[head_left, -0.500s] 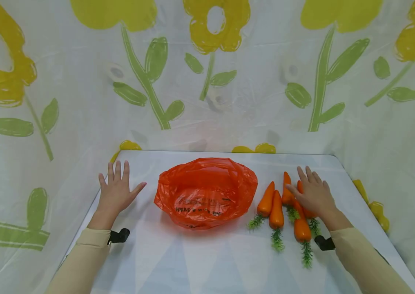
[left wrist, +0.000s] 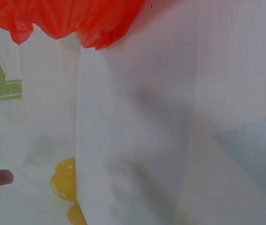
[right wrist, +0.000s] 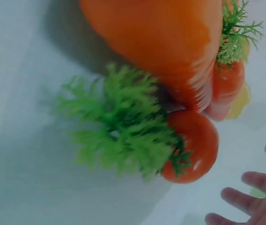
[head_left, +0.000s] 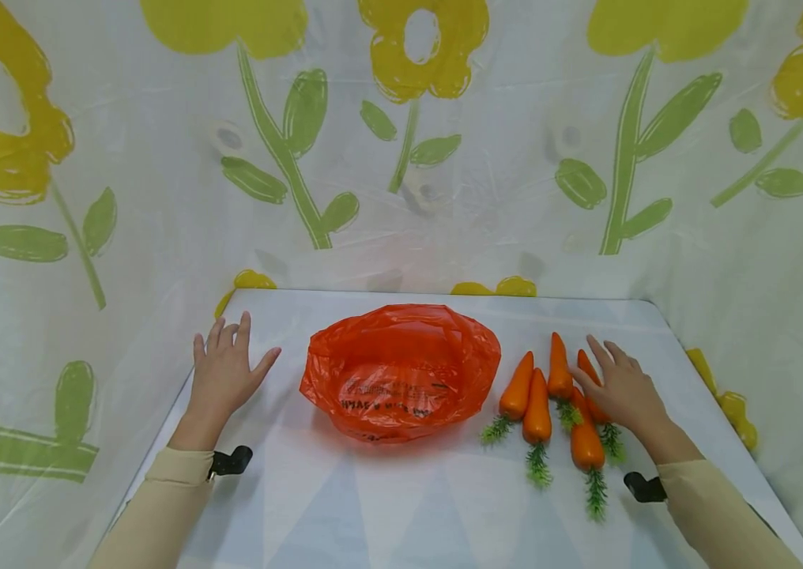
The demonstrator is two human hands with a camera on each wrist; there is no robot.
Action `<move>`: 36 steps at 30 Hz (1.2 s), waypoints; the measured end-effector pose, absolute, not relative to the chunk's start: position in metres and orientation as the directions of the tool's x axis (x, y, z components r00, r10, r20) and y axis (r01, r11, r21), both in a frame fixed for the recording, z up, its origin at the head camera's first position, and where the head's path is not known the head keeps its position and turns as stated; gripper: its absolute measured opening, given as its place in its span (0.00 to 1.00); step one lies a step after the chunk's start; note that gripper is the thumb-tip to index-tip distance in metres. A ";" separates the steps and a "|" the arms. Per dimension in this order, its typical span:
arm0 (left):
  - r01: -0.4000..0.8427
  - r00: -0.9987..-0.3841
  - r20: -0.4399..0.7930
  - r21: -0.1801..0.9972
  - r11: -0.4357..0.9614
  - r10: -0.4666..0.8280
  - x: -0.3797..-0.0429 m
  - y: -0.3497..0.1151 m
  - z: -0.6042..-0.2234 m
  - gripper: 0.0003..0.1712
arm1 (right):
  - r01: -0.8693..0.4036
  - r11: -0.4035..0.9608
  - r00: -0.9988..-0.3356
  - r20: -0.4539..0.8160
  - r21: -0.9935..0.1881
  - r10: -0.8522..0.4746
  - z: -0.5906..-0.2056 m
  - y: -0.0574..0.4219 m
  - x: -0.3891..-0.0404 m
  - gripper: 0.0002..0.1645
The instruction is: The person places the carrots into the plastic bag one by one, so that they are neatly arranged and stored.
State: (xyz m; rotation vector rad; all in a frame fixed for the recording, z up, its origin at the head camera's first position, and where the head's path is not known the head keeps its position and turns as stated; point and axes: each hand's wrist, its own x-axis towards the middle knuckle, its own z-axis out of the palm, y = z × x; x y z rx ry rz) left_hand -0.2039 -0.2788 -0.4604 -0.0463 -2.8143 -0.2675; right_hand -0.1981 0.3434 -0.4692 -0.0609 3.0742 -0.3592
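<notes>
A red plastic bag (head_left: 401,431) stands in the middle of the table with its wide mouth facing up. To its left my left hand (head_left: 222,375) hovers with spread fingers, holding nothing. Several orange toy carrots (head_left: 537,407) with green leafy tops lie in a group right of the bag. My right hand (head_left: 625,391) is over the right side of this group, fingers loosely bent and nothing in them; it partly overlaps the rightmost carrot (head_left: 595,407). Close up in the right wrist view are a carrot's leafy top (right wrist: 123,122) and the right fingers (right wrist: 245,201).
The white table (head_left: 288,506) has pale blue triangles along its near part. A white curtain (head_left: 501,197) printed with yellow flowers hangs round its back and sides. Both wrists carry a small black device (head_left: 232,460).
My right hand has shifted right and a little toward me, uncovering more of the rightmost carrot. The left fingers have bent slightly. Bag and carrots lie as before.
</notes>
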 end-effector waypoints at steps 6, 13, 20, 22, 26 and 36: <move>0.068 -0.948 0.317 0.201 0.977 0.001 -0.200 -0.273 -0.459 0.49 | -0.046 0.957 -0.998 -0.026 -0.288 -0.056 -0.472 0.349 -0.191 0.51; 0.075 -0.949 0.315 0.241 0.968 -0.005 -0.195 -0.267 -0.457 0.49 | -0.083 0.938 -0.996 -0.003 -0.336 -0.089 -0.480 0.354 -0.188 0.43; 0.067 -0.969 0.246 0.361 0.930 -0.026 -0.192 -0.264 -0.454 0.50 | -0.081 0.921 -0.994 -0.031 -0.381 -0.100 -0.486 0.359 -0.183 0.43; 0.059 -0.976 0.217 0.391 0.919 -0.029 -0.191 -0.263 -0.453 0.50 | -0.082 0.912 -0.993 -0.040 -0.402 -0.107 -0.486 0.361 -0.180 0.43; 0.038 -0.990 0.140 0.462 0.886 -0.030 -0.190 -0.261 -0.450 0.51 | -0.085 0.900 -0.992 -0.047 -0.427 -0.116 -0.489 0.364 -0.177 0.41; 0.014 -0.999 -0.022 0.705 0.709 0.041 -0.190 -0.260 -0.453 0.48 | -0.039 0.877 -0.989 -0.107 -0.480 -0.103 -0.496 0.372 -0.174 0.39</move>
